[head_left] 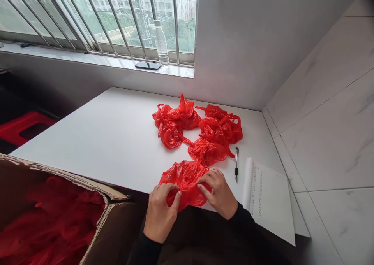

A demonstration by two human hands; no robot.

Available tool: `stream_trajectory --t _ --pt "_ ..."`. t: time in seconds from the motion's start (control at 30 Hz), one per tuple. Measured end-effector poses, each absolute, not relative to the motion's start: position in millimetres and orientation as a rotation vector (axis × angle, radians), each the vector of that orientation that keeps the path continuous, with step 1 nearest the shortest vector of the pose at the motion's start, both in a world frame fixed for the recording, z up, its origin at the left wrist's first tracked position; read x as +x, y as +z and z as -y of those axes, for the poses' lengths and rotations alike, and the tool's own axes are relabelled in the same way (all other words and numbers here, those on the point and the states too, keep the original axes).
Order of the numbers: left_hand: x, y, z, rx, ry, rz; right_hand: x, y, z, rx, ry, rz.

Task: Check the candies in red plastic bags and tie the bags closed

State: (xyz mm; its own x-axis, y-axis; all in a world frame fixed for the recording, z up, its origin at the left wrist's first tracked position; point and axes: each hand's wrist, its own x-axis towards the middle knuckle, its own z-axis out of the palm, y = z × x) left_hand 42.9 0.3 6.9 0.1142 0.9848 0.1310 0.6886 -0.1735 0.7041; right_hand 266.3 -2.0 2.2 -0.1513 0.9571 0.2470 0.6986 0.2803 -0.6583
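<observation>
At the table's front edge, a crumpled red plastic bag [187, 173] is stretched between my two hands. My left hand [162, 208] pinches its near left side between thumb and fingers. On the other side, my right hand [219, 191] has its fingertips closed on the bag's right part. Just beyond lies another bunched red bag [209, 152], close to the held one. Farther back, several more knotted red bags sit in two clumps, a left clump [175, 121] and a right clump [222, 125].
A black pen [236, 164] and an open notebook [271, 199] with writing lie on the white table [117, 128] to the right. An open cardboard box [96, 187] holding red bags [58, 214] stands at lower left. A phone [147, 65] and water bottle [161, 45] rest on the windowsill.
</observation>
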Motion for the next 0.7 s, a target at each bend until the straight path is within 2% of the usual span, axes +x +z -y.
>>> stream_trajectory --t 0.2,0.33,0.43,0.6,0.7 --pt "41 14 -2 1.836 0.751 -1.472 291 21 17 -1.626 0.481 1.78" --pt "49 6 -5 1.861 0.732 -1.365 277 23 17 -1.592 0.538 1.919" --pt "40 2 -8 1.805 0.807 -1.436 278 24 16 -1.571 0.625 1.927" --pt "15 11 -11 1.622 0.993 -1.657 305 38 24 -1.775 0.696 1.584" --pt "25 20 -8 1.683 1.031 -1.586 304 46 28 -1.805 0.731 1.531"
